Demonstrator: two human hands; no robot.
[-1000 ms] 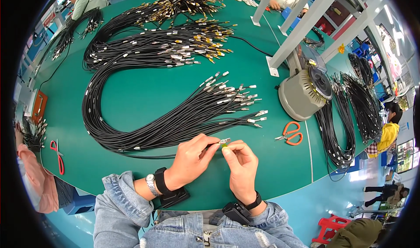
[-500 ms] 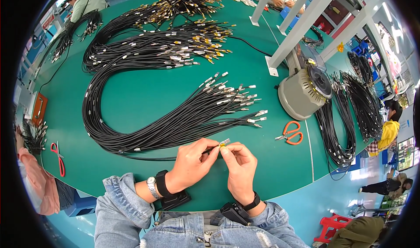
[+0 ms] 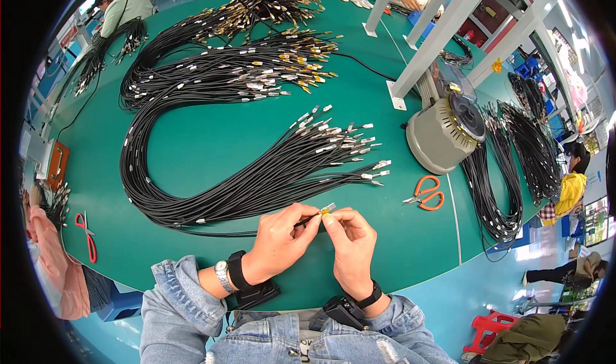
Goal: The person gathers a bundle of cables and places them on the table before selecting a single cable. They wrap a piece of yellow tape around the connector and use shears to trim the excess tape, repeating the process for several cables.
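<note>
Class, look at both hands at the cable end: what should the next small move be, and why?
Probably, the right hand should press the small yellow piece against the cable end while the left hand steadies it: the right thumb and finger are at the yellow piece, and the left hand grips close beside it.

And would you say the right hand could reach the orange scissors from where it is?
Probably yes: the orange scissors lie ahead and to the right of the right hand, with nothing seen between, though it is occupied at the cable end.
</note>
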